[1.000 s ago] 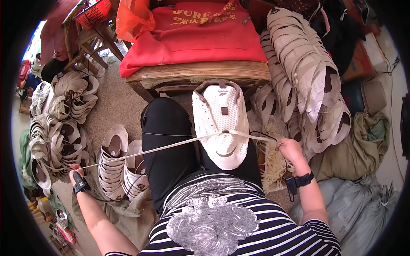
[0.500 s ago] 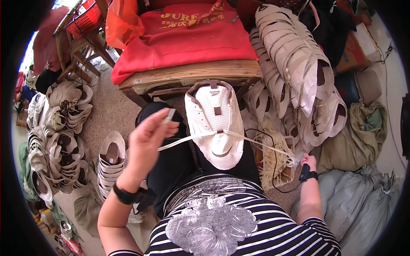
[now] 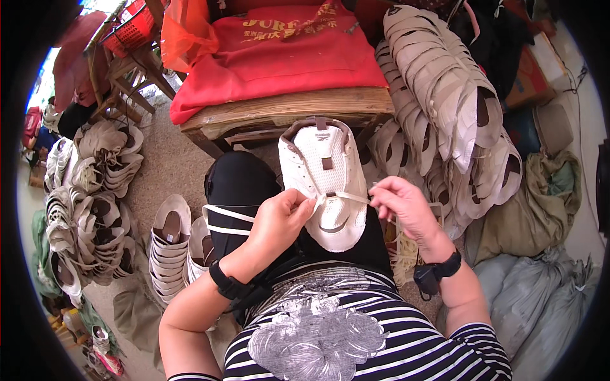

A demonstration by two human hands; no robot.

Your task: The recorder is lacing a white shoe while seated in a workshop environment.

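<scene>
A cream shoe upper (image 3: 342, 159) with a mesh tongue and brown collar lining rests across my lap, its toe end toward me. A flat white shoelace (image 3: 348, 197) passes through it near the toe and comes out on both sides. My left hand (image 3: 279, 219) is closed on the lace against the upper's left edge; a long loop of it hangs over my left knee. Just off the right edge, my right hand (image 3: 403, 206) pinches the lace on that side. The lace's ends are hard to make out.
Ahead stands a wooden bench (image 3: 292, 105) covered by a red cloth (image 3: 286, 60). Stacked shoe uppers (image 3: 438, 82) rise at the right, with more in piles (image 3: 95, 216) and a short stack (image 3: 170, 247) at the left. Beside my right leg sits a box of pale laces (image 3: 403, 257). Grey sacks (image 3: 534, 298) lie right.
Both hands have come in to the shoe upper: the left down from its raised place, the right back from the far right. The lace, stretched wide before, now loops over my left knee.
</scene>
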